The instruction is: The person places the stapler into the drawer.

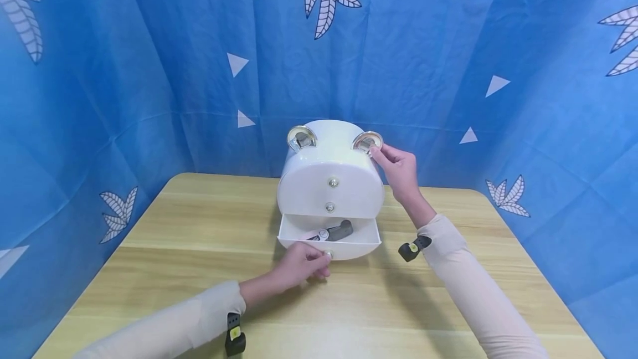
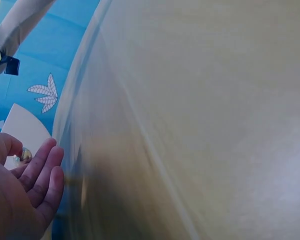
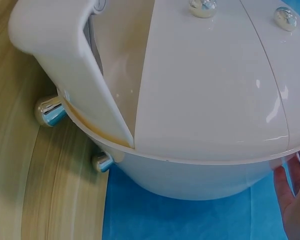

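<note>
As the head view shows, the bottom drawer [image 1: 329,237] of the white box [image 1: 330,181] stands pulled out toward the person. The left hand [image 1: 301,265] pinches its knob [image 1: 328,254] just in front, so the drawer's sliding axis runs straight from this hand into the box. The right hand [image 1: 399,170] rests with relaxed fingers on the box's upper right side, near the ear [image 1: 367,141].

From the left wrist, the left hand [image 2: 20,185] lies beside the knob [image 2: 25,155]; the counter [image 2: 200,120] fills the view.

From the right wrist, the drawer [image 3: 65,65] sticks out from the box [image 3: 210,100].

The box [image 1: 330,173] stands near the bench's [image 1: 174,237] far edge, midway. Its bottom drawer [image 1: 329,237] juts toward the near edge, with a watch [image 1: 331,232] lying in it.
</note>
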